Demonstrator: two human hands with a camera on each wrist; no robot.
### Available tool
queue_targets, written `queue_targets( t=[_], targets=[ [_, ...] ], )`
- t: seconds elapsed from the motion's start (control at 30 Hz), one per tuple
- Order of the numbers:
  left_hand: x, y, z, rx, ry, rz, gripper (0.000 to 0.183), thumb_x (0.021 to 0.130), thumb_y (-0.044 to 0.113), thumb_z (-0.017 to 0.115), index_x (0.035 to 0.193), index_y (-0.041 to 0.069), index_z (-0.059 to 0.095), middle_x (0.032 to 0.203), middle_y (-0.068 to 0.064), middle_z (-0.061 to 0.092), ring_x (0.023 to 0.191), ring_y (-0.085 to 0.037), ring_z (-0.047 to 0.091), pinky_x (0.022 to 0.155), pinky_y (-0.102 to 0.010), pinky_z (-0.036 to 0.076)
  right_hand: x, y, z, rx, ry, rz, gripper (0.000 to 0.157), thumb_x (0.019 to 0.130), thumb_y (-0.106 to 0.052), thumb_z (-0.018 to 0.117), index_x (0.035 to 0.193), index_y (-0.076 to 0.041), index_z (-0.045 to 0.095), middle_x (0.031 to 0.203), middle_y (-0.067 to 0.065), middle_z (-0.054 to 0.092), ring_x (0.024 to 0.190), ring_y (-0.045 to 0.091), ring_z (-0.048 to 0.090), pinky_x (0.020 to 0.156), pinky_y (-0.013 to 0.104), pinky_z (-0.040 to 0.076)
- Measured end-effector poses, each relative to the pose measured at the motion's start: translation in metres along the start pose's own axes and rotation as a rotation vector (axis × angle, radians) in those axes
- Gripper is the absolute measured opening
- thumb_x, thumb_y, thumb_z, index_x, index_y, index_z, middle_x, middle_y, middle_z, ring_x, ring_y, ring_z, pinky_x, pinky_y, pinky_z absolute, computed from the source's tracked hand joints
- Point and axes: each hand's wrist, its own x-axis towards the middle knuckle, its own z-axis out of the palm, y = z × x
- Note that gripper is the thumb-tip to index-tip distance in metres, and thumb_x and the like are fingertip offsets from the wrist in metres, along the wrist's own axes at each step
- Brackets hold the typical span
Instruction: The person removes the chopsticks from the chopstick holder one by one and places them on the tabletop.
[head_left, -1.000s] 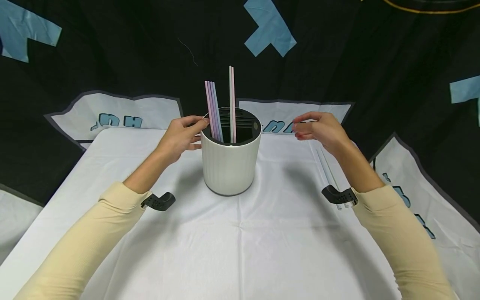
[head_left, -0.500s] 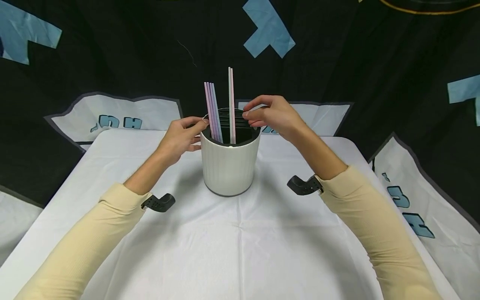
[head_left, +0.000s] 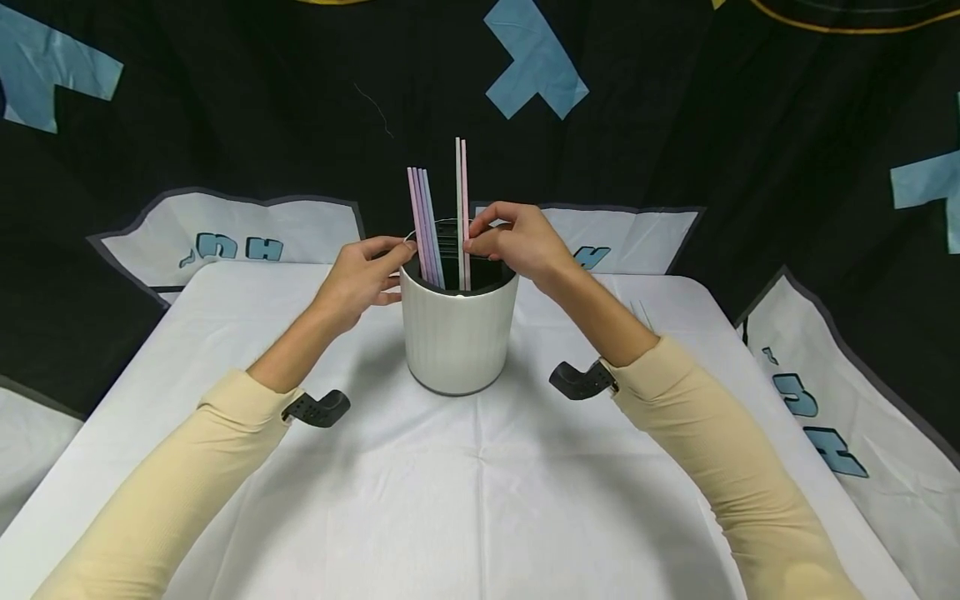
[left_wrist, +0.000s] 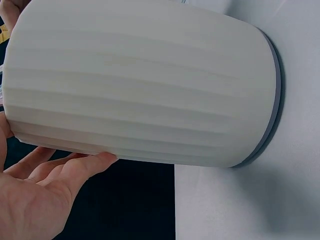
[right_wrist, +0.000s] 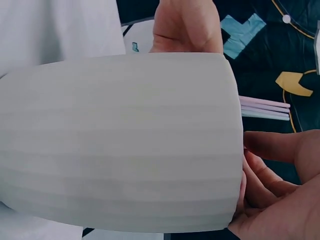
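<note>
A white ribbed holder (head_left: pixel 460 342) with a black slotted top stands upright on the white-covered table. On its left rim rests my left hand (head_left: pixel 360 275), thumb at the edge and fingers along the outer wall. Pink, purple and blue sticks (head_left: pixel 425 225) lean in the slots near that thumb. Farther right, a taller pale stick (head_left: pixel 458 187) and a pink stick (head_left: pixel 465 190) stand together. My right hand (head_left: pixel 525 242) reaches over the right rim, thumb and index fingertip pinching at the pink stick. In the right wrist view the holder's wall (right_wrist: pixel 120 140) hides part of that hand.
Two thin clear rods (head_left: pixel 641 313) lie on the table at the right, partly behind my right arm. A black cloth (head_left: pixel 637 142) with blue tape (head_left: pixel 536 58) hangs behind the table. Both wrists carry black camera mounts (head_left: pixel 318 408).
My right hand has swung left from the right side of the table to the taller sticks, its fingers closing there. My left hand has stayed at the rim, and the holder stands where it was.
</note>
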Motion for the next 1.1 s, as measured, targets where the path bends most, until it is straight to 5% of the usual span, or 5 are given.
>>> queue_targets(
  t=[0.33,0.8,1.1],
  targets=[
    [-0.001,0.001,0.0,-0.011,-0.003,-0.007,0.054,0.104,0.039,0.058,0.147,0.008,0.05,0.152,-0.013,0.051,0.134,-0.035,0.056,0.101,-0.046,0.055,-0.004,-0.012,-0.015,0.077,0.081,-0.049,0.015,0.095,-0.014,0.07,0.109,-0.01,0.068,0.114,0.009,0.069,0.093,0.025,0.068,0.095,0.036,0.058],
    [0.002,0.003,0.001,-0.016,-0.013,0.005,0.054,0.103,0.039,0.058,0.146,0.007,0.051,0.151,-0.014,0.052,0.134,-0.034,0.056,0.1,-0.046,0.055,-0.025,-0.036,-0.082,0.515,0.279,-0.129,0.017,0.094,-0.008,0.071,0.11,-0.007,0.067,0.103,0.01,0.072,0.085,0.022,0.077,0.079,0.029,0.062],
    [0.0,0.0,0.002,-0.028,-0.006,0.004,0.053,0.103,0.039,0.058,0.146,0.007,0.051,0.15,-0.013,0.052,0.133,-0.034,0.057,0.1,-0.045,0.055,-0.028,-0.002,-0.116,0.336,0.343,-0.01,0.022,0.094,-0.011,0.072,0.116,-0.008,0.069,0.099,0.003,0.07,0.078,0.013,0.076,0.072,0.023,0.062]
  ],
)
